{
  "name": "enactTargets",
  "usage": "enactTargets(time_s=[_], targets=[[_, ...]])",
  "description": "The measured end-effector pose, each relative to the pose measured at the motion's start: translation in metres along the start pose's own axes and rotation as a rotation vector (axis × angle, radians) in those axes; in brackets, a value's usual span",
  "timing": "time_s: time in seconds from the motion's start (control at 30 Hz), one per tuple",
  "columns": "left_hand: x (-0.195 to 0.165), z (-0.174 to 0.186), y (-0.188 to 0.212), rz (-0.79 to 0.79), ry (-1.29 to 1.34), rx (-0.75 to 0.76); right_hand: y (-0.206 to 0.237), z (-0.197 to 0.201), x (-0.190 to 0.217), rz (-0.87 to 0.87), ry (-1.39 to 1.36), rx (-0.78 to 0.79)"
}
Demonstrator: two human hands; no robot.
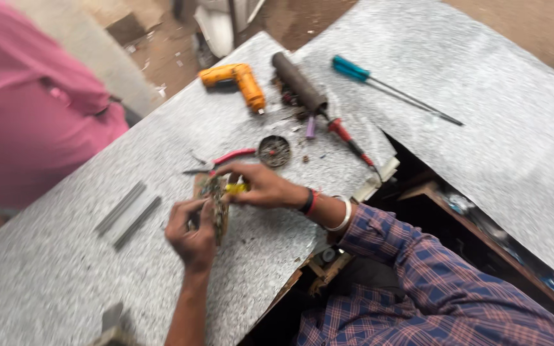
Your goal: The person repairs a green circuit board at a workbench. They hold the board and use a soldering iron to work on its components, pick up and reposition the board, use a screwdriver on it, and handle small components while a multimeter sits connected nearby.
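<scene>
My left hand (190, 230) grips the lower edge of a small brownish circuit board (215, 204) held upright over the grey speckled table (65, 256). My right hand (261, 186) pinches the board's upper side, beside a yellow part (237, 188) mounted on it. Red-handled pliers (226, 159) lie on the table just beyond my right fingers. The picture is blurred, so finer detail on the board cannot be made out.
An orange glue gun (242, 80), a dark cylinder (297, 82), a red-handled screwdriver (351, 141), a blue-handled screwdriver (386, 86) and a round dark part (274, 151) lie farther back. Grey metal strips (128, 214) lie at left. A person in pink (27, 109) stands at the left edge.
</scene>
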State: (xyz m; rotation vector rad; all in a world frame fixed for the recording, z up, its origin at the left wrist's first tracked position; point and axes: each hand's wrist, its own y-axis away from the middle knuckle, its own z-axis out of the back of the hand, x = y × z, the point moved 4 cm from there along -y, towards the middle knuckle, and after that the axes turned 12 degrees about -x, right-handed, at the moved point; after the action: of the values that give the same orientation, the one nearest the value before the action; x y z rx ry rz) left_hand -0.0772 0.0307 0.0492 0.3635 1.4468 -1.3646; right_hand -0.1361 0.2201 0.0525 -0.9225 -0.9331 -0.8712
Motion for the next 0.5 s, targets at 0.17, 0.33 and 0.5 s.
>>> enactTargets(time_s=[0.17, 0.33, 0.5], targets=[[-0.004, -0.006, 0.003, -0.054, -0.061, 0.034, 0.007, -0.005, -0.006, 0.081, 0.005, 0.08], [-0.01, -0.003, 0.003, -0.16, -0.113, -0.034, 0.004, -0.007, -0.009, 0.072, 0.054, 0.061], [-0.006, 0.003, 0.004, -0.207, -0.19, -0.136, 0.004, 0.006, -0.002, 0.188, -0.094, -0.14]])
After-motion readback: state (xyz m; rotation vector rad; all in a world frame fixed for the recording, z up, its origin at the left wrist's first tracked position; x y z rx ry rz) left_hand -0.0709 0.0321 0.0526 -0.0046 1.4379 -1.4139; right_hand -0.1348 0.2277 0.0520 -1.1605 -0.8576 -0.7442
